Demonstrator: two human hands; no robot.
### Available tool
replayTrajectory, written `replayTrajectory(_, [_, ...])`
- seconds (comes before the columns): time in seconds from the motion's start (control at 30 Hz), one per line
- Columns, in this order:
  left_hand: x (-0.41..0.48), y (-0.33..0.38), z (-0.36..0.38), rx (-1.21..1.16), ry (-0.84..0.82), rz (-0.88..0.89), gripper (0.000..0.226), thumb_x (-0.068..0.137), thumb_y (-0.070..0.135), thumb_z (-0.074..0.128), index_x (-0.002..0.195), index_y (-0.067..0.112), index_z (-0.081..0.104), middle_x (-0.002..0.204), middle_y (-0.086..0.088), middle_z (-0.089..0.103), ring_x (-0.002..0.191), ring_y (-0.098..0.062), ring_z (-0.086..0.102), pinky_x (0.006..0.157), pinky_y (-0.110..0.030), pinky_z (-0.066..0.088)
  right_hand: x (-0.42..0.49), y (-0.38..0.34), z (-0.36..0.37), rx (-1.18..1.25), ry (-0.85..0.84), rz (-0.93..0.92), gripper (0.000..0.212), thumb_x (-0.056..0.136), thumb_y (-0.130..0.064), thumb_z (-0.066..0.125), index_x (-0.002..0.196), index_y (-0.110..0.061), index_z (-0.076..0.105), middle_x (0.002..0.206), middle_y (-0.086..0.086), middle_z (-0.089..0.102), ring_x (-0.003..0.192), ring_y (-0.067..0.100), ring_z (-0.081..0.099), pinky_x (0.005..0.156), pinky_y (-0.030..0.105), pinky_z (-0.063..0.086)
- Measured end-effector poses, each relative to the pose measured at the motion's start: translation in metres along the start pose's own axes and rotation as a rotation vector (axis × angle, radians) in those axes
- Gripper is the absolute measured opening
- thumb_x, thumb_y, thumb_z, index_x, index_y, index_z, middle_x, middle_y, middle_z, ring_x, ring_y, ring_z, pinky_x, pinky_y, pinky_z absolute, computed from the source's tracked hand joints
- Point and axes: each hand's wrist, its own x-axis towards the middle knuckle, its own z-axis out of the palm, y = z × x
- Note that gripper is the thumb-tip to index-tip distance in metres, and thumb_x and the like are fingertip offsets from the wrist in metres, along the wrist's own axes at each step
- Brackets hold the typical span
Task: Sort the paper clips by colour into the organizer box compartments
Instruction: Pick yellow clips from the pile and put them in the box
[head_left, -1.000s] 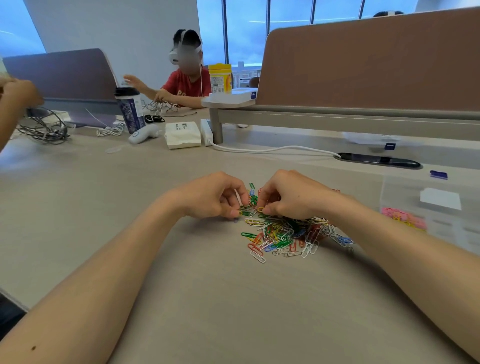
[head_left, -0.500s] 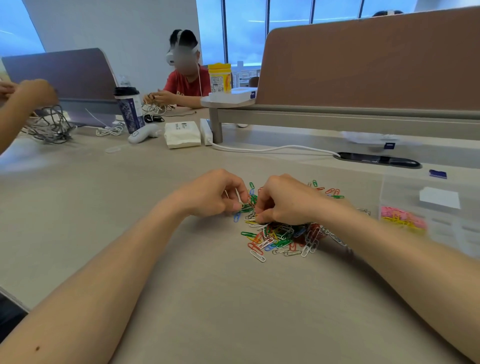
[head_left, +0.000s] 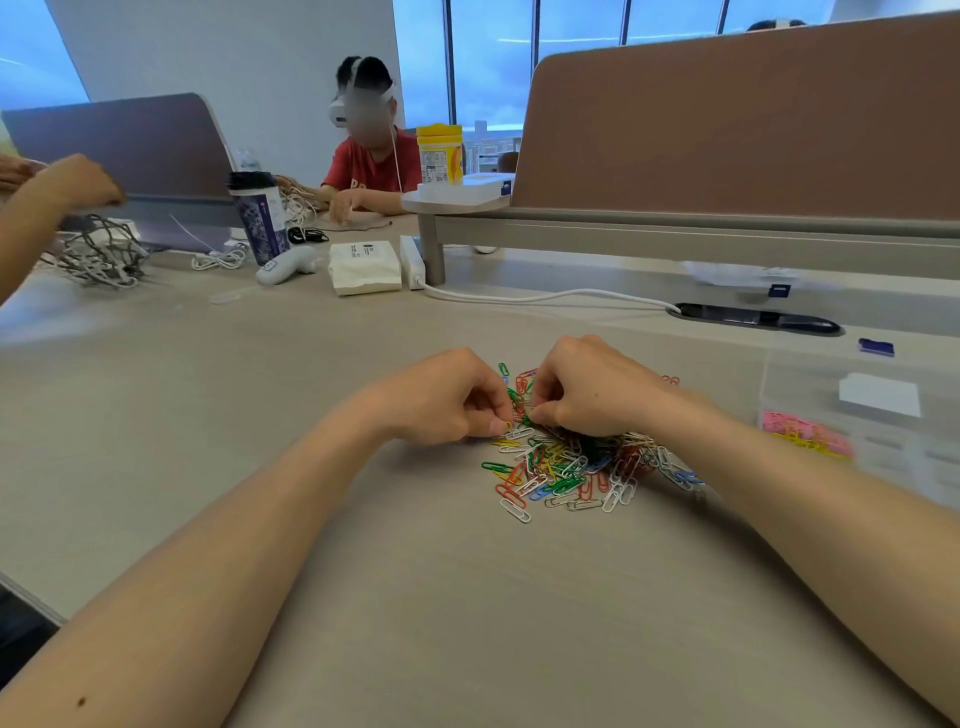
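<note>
Print on yellow canister (head_left: 440, 154) and white packet (head_left: 365, 267) is illegible.

Glossy coated paper clips (head_left: 566, 462) on a matt, smooth table (head_left: 260, 395) — clear plastic organizer box (head_left: 857, 410).

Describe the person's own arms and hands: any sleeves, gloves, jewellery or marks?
Left forearm and right forearm are bare; no sleeves show. Left hand and right hand wear no gloves, rings or watch. One small dark mole marks the left forearm.

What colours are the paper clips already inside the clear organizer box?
Pink and yellow; the sorted paper clips show, somewhat blurred, in the head view.
</note>
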Motion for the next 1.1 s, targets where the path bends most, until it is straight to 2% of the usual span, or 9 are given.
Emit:
replayTrajectory(0.1, [0.000,0.001,0.003,0.025,-0.025,0.020,0.006,0.087,0.015,0.071,0.092,0.017,0.073,0.070,0.016,0.063,0.059,0.007,0.054,0.059,-0.006,0.038,0.000,0.001,-0.003,0.031,0.002,0.006,0.009,0.083,-0.027,0.074,0.080,-0.019,0.077,0.077,-0.005,0.068,0.080,0.014,0.061,0.072,0.030,0.050])
replayTrajectory(0.17, [0.001,0.001,0.005,0.036,-0.029,0.017,0.008,0.086,0.014,0.071,0.093,0.017,0.075,0.069,0.015,0.063,0.058,0.008,0.054,0.058,-0.006,0.038,-0.001,0.000,-0.004,0.041,-0.002,0.002,0.009,0.083,-0.026,0.074,0.081,-0.018,0.077,0.076,-0.006,0.068,0.078,0.013,0.060,0.070,0.029,0.048])
replayTrajectory(0.3, [0.002,0.002,0.006,0.069,-0.035,-0.003,0.007,0.085,0.015,0.073,0.091,0.019,0.073,0.072,0.010,0.066,0.059,0.005,0.054,0.059,-0.007,0.040,-0.001,-0.001,-0.004,0.042,-0.017,-0.004,0.009,0.083,-0.025,0.073,0.082,-0.017,0.077,0.082,-0.003,0.072,0.081,0.013,0.063,0.074,0.031,0.053])
replayTrajectory(0.47, [0.002,0.007,0.007,0.153,-0.043,-0.020,0.003,0.086,0.013,0.070,0.086,0.016,0.070,0.072,0.006,0.063,0.059,-0.001,0.050,0.057,-0.011,0.039,-0.002,-0.003,-0.006,0.055,-0.029,-0.016,0.010,0.085,-0.025,0.073,0.081,-0.016,0.077,0.078,-0.006,0.070,0.077,0.011,0.062,0.067,0.028,0.048])
replayTrajectory(0.67, [0.005,0.011,0.011,0.236,-0.032,-0.011,0.013,0.080,0.003,0.062,0.074,0.015,0.063,0.070,0.001,0.061,0.061,-0.009,0.049,0.057,-0.018,0.039,-0.003,0.002,-0.012,0.058,-0.007,-0.044,0.012,0.084,-0.026,0.074,0.077,-0.017,0.076,0.071,-0.012,0.068,0.069,0.002,0.058,0.061,0.023,0.043])
replayTrajectory(0.73, [0.005,0.013,0.013,0.234,-0.035,-0.015,0.019,0.079,0.001,0.062,0.071,0.018,0.061,0.069,0.003,0.061,0.060,-0.007,0.049,0.059,-0.019,0.041,-0.007,0.005,-0.015,0.065,0.010,-0.031,0.013,0.084,-0.028,0.074,0.078,-0.017,0.076,0.069,-0.011,0.067,0.066,0.001,0.055,0.060,0.022,0.042])
replayTrajectory(0.83, [0.006,0.015,0.008,0.205,-0.012,-0.020,0.019,0.079,0.004,0.070,0.073,0.021,0.065,0.067,0.009,0.062,0.059,0.000,0.052,0.059,-0.014,0.042,-0.010,0.010,-0.021,0.076,0.023,-0.029,0.014,0.084,-0.030,0.074,0.079,-0.017,0.076,0.068,-0.010,0.067,0.063,0.002,0.055,0.058,0.021,0.043])
replayTrajectory(0.97, [0.008,0.015,0.010,0.168,-0.013,-0.040,0.015,0.080,0.002,0.071,0.084,0.017,0.070,0.074,0.004,0.069,0.063,-0.001,0.058,0.067,-0.019,0.050,-0.015,0.012,-0.023,0.077,0.023,-0.023,0.013,0.085,-0.029,0.073,0.078,-0.019,0.075,0.064,-0.012,0.065,0.061,0.001,0.054,0.057,0.019,0.042])
replayTrajectory(1.1, [0.008,0.017,0.010,0.203,-0.053,-0.016,0.015,0.084,0.007,0.068,0.086,0.022,0.068,0.078,0.005,0.068,0.065,-0.001,0.057,0.062,-0.011,0.044,-0.025,0.015,-0.029,0.086,0.046,-0.025,0.011,0.084,-0.028,0.074,0.076,-0.020,0.075,0.068,-0.009,0.068,0.061,0.002,0.055,0.056,0.021,0.041])
